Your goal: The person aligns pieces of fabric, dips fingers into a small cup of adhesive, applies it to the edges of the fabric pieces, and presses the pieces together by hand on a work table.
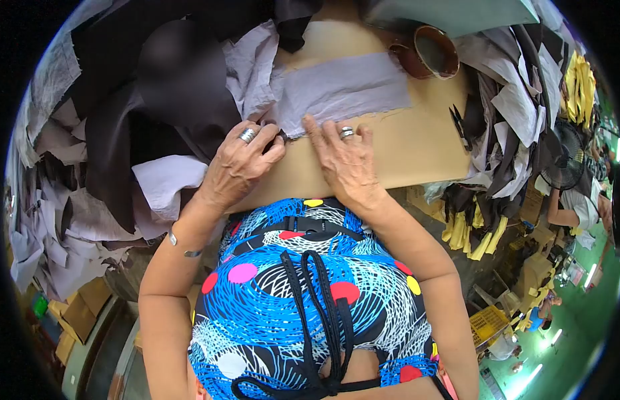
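The grey cloth (350, 87) is lying on the desk (416, 147). At its near edge, the left hand (246, 157) is curling, its grip unclear; the right hand (346, 157) is touching, fingers apart.

I see a blue scribbled top (256, 303) with bright dots, dangling black ties (345, 327), silver rings (248, 135) on left hand (246, 160) and right hand (346, 157), and an open silver bracelet (172, 238).

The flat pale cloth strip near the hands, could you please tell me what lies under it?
The pale strip lies on a tan surface, which shows bare along the strip's near side. Whatever is directly beneath the strip is covered and cannot be seen.
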The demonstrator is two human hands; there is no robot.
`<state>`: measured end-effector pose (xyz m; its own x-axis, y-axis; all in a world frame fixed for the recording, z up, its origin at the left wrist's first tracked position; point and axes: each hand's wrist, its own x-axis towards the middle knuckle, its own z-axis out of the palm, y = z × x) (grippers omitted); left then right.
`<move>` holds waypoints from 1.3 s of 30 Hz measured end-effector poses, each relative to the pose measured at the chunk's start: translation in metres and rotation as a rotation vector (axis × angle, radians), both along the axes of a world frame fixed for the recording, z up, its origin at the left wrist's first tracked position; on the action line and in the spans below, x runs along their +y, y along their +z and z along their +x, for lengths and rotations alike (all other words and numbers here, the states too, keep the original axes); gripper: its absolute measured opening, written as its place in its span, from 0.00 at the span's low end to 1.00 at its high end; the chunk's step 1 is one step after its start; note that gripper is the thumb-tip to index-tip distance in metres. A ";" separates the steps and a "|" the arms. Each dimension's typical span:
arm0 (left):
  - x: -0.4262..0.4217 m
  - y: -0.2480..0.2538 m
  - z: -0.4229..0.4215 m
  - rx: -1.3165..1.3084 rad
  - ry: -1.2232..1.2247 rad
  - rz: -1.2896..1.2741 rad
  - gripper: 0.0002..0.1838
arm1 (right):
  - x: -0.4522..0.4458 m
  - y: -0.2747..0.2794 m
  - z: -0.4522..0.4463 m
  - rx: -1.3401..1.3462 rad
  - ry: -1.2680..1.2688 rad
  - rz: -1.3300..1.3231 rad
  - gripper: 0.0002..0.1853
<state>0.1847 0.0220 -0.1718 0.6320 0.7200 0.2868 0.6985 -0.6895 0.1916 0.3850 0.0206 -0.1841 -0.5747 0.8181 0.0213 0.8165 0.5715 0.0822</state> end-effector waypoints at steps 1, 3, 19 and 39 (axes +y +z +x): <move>-0.001 -0.001 0.000 -0.004 0.002 -0.007 0.08 | -0.002 0.000 -0.003 0.020 0.025 -0.011 0.30; -0.002 -0.004 0.000 -0.015 0.004 -0.030 0.08 | -0.004 0.001 -0.008 0.061 0.074 -0.032 0.29; -0.004 -0.012 0.001 -0.007 -0.009 -0.050 0.10 | 0.003 0.009 -0.002 0.273 0.152 -0.163 0.19; -0.062 -0.010 -0.020 -0.204 0.162 0.135 0.16 | 0.035 0.028 -0.056 0.713 0.325 -0.251 0.41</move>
